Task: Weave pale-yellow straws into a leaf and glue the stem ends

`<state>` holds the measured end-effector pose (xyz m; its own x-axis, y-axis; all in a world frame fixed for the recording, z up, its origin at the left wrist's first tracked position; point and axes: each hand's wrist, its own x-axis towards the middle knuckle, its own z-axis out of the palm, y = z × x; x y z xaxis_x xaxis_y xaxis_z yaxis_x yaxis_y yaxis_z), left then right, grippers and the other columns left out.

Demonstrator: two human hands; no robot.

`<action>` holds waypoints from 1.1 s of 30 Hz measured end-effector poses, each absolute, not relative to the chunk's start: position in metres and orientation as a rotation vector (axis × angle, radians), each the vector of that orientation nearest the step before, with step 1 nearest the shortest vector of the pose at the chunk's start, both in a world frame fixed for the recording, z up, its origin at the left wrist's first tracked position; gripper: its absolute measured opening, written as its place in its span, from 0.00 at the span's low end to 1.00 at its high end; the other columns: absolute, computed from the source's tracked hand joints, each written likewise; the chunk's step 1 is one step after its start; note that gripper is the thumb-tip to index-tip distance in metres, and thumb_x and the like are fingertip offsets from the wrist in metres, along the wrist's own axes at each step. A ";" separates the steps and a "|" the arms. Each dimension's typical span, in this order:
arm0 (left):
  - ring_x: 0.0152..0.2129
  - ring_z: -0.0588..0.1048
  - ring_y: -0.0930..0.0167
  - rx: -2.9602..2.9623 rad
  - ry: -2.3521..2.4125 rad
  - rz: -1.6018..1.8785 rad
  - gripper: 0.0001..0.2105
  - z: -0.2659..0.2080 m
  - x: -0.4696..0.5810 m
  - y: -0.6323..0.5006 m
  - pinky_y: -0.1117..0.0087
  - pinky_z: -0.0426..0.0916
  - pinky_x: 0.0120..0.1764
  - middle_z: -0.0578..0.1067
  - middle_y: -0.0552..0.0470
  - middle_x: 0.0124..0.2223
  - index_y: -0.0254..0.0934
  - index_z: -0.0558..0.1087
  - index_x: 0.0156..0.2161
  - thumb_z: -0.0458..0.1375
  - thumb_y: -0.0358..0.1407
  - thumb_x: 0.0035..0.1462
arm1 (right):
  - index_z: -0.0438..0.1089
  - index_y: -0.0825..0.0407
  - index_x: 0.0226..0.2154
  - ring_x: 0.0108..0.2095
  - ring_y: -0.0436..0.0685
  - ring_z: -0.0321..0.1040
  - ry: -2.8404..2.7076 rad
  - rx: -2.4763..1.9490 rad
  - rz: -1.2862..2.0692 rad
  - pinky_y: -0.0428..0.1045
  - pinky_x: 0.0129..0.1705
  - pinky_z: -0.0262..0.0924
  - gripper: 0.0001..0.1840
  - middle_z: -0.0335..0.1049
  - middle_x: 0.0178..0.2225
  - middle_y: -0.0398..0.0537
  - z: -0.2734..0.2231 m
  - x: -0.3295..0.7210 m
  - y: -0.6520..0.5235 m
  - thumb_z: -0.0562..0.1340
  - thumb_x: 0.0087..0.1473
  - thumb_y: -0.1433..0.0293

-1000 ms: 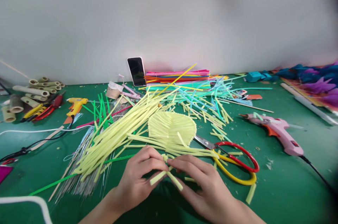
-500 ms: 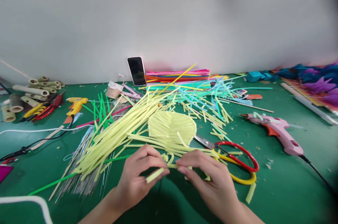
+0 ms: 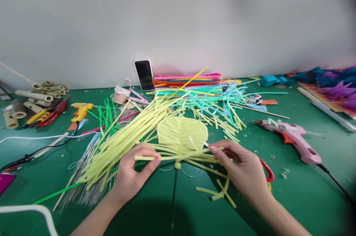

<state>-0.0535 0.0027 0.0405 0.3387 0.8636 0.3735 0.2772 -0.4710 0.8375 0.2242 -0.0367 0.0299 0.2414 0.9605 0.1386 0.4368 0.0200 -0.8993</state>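
Note:
Pale yellow pipe cleaner (image 3: 167,158) strands stretch between my two hands, meeting near a small yellow knot (image 3: 178,164). My left hand (image 3: 136,171) pinches one end between thumb and fingers. On the other side my right hand (image 3: 241,165) pinches the opposite end. Whether this is one strand or two, I cannot tell. Just beyond lies a leaf shape (image 3: 182,132) of close-set yellow pipe cleaners, loose ends spreading below it. A thin dark stem (image 3: 174,195) runs from the knot towards me. Scissors (image 3: 267,171) are mostly hidden behind my right hand.
A heap of yellow pipe cleaners (image 3: 125,139) covers bare wires at left. Farther left are a yellow glue gun (image 3: 81,111), pliers (image 3: 55,113) and bamboo pieces (image 3: 36,97). A pink glue gun (image 3: 297,139) lies right. A phone (image 3: 144,74) leans against the wall.
My hands have moved apart, from close together to either side of the knot, drawing the pipe cleaner out straight. My right hand now covers most of the scissors. Short yellow pieces show below it.

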 end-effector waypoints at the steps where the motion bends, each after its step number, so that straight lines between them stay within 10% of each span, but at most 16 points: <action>1: 0.35 0.76 0.68 1.921 1.025 1.115 0.03 0.040 -0.055 0.005 0.67 0.70 0.39 0.77 0.51 0.34 0.39 0.76 0.35 0.61 0.29 0.59 | 0.76 0.50 0.31 0.28 0.55 0.72 -1.336 -1.597 0.692 0.48 0.30 0.66 0.18 0.78 0.32 0.49 0.029 0.227 -0.036 0.64 0.55 0.53; 33: 0.40 0.75 0.65 2.053 1.112 0.984 0.05 0.031 -0.089 0.039 0.65 0.69 0.44 0.78 0.50 0.33 0.39 0.76 0.28 0.64 0.31 0.56 | 0.65 0.48 0.24 0.15 0.49 0.50 -1.283 -1.886 0.538 0.46 0.18 0.42 0.20 0.53 0.13 0.36 0.029 0.254 -0.025 0.59 0.53 0.51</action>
<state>-0.0894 0.0390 0.0307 0.3748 0.8693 0.3224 0.4255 -0.4702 0.7732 0.2535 -0.0252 0.0291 0.4017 0.9124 0.0783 0.5836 -0.1892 -0.7897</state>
